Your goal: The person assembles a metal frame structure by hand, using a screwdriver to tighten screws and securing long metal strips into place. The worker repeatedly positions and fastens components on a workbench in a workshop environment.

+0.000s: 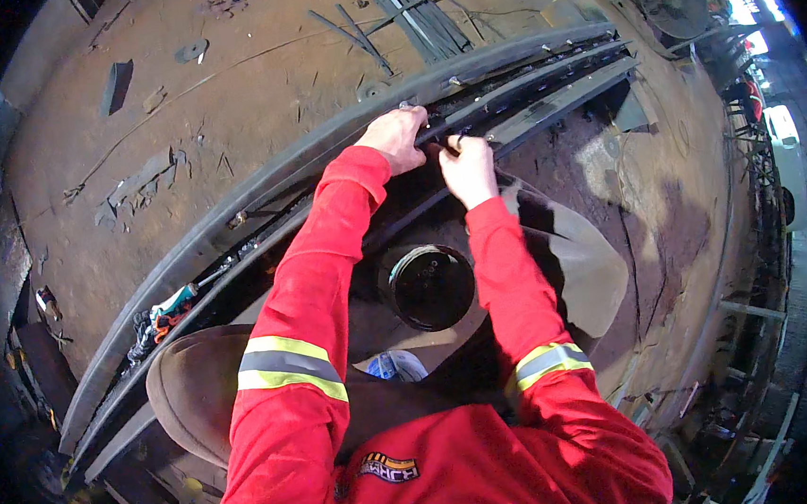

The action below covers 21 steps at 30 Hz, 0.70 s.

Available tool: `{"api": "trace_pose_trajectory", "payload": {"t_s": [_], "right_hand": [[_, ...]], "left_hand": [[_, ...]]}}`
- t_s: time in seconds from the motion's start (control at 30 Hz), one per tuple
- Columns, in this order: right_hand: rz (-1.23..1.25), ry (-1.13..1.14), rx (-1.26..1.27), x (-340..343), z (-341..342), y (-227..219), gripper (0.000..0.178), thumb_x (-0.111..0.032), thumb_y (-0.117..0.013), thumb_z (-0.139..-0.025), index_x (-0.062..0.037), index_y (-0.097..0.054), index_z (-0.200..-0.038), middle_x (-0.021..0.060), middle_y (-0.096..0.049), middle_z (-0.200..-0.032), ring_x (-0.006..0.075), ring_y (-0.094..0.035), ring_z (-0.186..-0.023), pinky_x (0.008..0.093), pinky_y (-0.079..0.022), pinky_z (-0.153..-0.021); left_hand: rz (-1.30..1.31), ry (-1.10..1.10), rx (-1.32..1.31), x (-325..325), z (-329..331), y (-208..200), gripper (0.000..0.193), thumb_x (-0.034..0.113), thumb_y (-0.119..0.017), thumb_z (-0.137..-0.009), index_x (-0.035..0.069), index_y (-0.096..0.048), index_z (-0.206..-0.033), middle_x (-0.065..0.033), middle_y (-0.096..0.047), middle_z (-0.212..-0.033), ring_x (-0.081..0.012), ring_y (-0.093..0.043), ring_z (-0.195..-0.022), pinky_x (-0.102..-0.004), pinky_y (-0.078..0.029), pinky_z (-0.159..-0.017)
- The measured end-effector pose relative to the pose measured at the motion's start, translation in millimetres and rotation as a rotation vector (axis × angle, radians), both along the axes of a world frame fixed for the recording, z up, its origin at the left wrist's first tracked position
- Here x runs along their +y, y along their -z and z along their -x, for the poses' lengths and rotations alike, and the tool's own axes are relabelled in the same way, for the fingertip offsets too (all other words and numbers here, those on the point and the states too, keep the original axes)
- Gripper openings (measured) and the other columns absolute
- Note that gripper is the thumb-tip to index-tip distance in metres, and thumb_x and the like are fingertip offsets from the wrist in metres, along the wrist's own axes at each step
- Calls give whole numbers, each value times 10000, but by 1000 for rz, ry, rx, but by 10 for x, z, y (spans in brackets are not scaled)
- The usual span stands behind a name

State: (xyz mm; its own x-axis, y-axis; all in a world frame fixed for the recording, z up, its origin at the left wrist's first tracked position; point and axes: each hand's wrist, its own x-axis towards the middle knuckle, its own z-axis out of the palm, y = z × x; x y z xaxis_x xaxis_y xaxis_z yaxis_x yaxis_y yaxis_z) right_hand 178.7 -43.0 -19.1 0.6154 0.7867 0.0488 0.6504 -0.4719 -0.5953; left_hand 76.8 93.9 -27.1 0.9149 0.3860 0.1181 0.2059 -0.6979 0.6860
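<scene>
Long dark metal beams (543,99) run side by side from the lower left to the upper right in front of me. My left hand (397,139) is curled over the beams near their middle, with its fingertips partly hidden. Just to its right, my right hand (469,166) is closed in a pinch at the nearer beam's edge. Whatever lies between those fingers is too small or too dark to name. Beneath my forearms stands a round black container (432,288), open at the top.
Orange and teal handled tools (167,313) lie on the beams at the left. Beyond them, the rust-brown surface carries a bundle of dark metal strips (423,23), a short angled metal piece (116,88) and a thin cable. A round drum-like object (673,3) stands at the far right.
</scene>
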Motion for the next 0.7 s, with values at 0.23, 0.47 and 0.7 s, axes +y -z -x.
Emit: {"api": "trace_pose_trajectory", "payload": {"t_s": [0.23,0.47,0.7], "right_hand": [[-77,77,-214,-10,175,213,304,-94,-673,-761,6,-638,-1047,197,-651,-915,360,-587,-939,455,-419,-844],[-201,174,-210,-45,264,263,301,9,-700,-679,39,-612,-965,226,-629,-936,399,-572,-944,453,-439,-860],[68,-178,219,18,-262,-84,128,-42,-726,-699,-3,-605,-704,82,-608,-595,97,-571,-560,289,-420,-521]], "left_hand": [[-3,-18,11,18,-23,-8,404,159,-696,-599,-2,-574,-949,-212,-610,-937,-380,-592,-924,-424,-479,-812],[-7,-9,30,9,17,-58,421,150,-688,-599,-6,-578,-973,-212,-610,-965,-377,-587,-952,-419,-474,-835],[-48,24,24,-12,39,12,363,103,-642,-614,-6,-557,-950,-224,-603,-956,-396,-582,-945,-437,-478,-818]]}}
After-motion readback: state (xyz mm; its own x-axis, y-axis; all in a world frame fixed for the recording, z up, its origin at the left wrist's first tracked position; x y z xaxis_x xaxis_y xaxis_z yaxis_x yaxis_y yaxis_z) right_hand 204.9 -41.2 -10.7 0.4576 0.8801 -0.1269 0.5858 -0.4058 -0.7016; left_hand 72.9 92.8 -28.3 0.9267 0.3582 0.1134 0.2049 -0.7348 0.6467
